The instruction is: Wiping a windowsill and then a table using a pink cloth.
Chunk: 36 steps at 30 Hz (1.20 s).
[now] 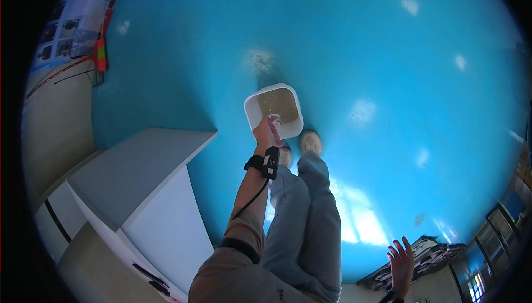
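Note:
A white plastic bucket [294,127] with rounded square sides stands before my feet, murky brownish water inside it. My left hand [266,133] is at the bucket's near left edge and grips a pink and white cloth [275,126], part of which hangs over the inside of the bucket. A black device is strapped at my left wrist, with a cable running up the forearm. My right hand [401,257] is raised at the lower right, away from the bucket, fingers apart and nothing in it.
A white cabinet with a grey top [141,170] stands at the left. Behind it, picture boards [66,32] and an orange-red item [100,53] are by the wall. Dark, patterned material [432,257] lies at the lower right. The blue floor [353,45] is glossy.

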{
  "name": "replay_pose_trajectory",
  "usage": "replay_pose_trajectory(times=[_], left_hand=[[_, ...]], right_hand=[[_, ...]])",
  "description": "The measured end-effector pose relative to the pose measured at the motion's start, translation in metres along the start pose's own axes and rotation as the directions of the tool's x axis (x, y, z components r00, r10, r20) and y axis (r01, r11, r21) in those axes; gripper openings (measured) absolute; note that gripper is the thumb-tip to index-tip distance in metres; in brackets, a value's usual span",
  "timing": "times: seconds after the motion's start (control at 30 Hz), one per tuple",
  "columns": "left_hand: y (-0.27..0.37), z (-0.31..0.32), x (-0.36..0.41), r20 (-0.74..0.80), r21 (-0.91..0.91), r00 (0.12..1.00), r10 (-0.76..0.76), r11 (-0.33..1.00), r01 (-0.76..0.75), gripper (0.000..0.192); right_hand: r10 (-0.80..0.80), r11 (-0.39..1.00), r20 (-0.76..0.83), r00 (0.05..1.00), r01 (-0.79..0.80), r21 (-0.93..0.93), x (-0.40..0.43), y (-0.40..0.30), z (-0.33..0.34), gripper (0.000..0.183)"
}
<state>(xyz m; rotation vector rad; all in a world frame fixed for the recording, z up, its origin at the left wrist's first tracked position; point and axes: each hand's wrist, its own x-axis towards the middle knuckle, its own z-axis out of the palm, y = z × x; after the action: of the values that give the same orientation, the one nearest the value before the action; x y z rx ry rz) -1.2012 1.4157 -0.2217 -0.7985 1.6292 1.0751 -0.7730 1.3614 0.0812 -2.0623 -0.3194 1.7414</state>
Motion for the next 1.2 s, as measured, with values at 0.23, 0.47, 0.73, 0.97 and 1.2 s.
replay_pose_trajectory(times=[0.23, 0.47, 0.73, 0.97, 1.2], left_hand=[[0.007, -0.012, -0.005, 0.038, 0.027, 0.999, 0.035, 0.999, -0.036, 0.022], [-0.002, -0.026, -0.012, 0.383, -0.027, 0.923, -0.029, 0.999, 0.042, 0.033], [0.010, -0.029, -0.047, 0.116, 0.030, 0.990, 0.077, 0.996, -0.081, 0.037], [0.018, -0.044, -0.112, 0.363, -0.168, 0.928, 0.087, 0.985, -0.026, 0.023], [0.006, -0.126, -0.245, 0.769, -0.187, 0.634, 0.084, 0.977, 0.098, 0.029]], right_hand=[[0.027, 0.999, -0.033, 0.999, -0.027, 0.023, -0.028, -0.008, -0.009, 0.043], [0.023, 0.995, -0.049, 0.999, -0.018, 0.095, -0.043, -0.012, 0.001, 0.042], [-0.043, 0.999, 0.107, 0.993, 0.041, 0.026, -0.085, -0.003, -0.002, 0.049], [-0.082, 0.991, 0.151, 0.985, 0.064, 0.117, -0.119, 0.022, -0.012, 0.056], [-0.160, 0.959, 0.342, 0.926, 0.228, -0.170, -0.140, 0.005, 0.077, 0.042]])
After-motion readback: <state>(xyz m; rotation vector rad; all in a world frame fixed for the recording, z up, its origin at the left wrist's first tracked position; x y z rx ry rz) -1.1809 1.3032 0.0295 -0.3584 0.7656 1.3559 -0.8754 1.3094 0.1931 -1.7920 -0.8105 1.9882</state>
